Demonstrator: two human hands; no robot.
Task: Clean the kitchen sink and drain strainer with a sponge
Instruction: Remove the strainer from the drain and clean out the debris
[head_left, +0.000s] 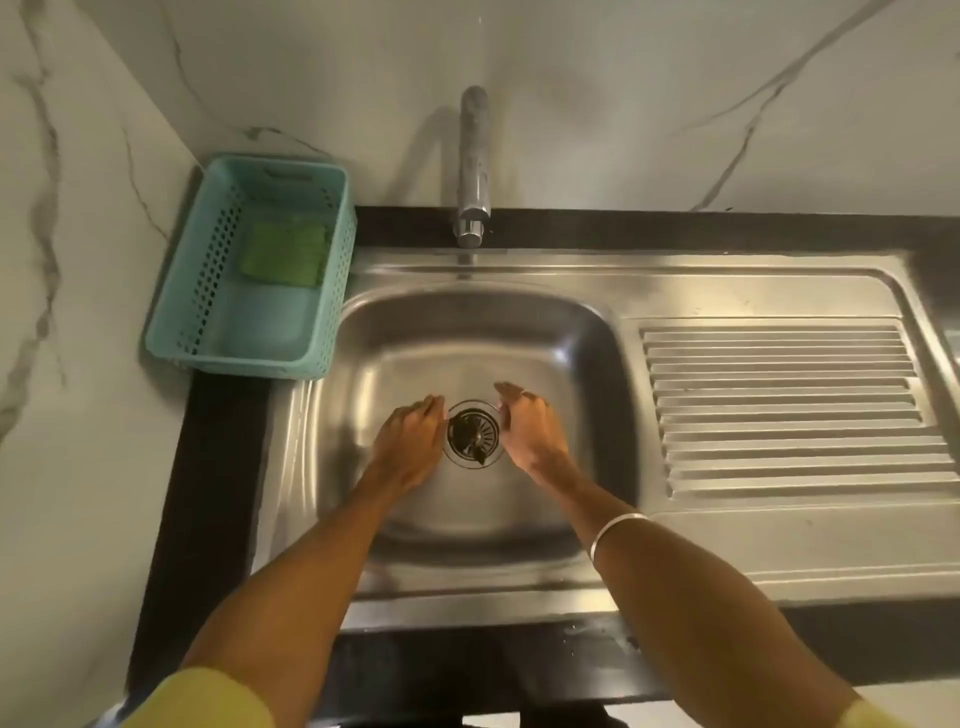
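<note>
A stainless steel sink (467, 338) fills the middle of the view. At the bottom of its basin sits the round drain strainer (474, 432), with dark bits of debris on it. My left hand (408, 447) rests on the basin floor just left of the strainer, its fingers curled toward the rim. My right hand (527, 434) sits just right of the strainer, fingers bent, index finger raised. Neither hand holds anything. A green sponge (283, 253) lies inside a teal plastic basket (176, 332) on the counter left of the sink.
A chrome tap (474, 171) stands behind the basin, its spout over the far rim. A ribbed draining board (789, 410) lies right of the basin. Black counter edging (208, 467) frames the sink. Marble walls rise behind and to the left.
</note>
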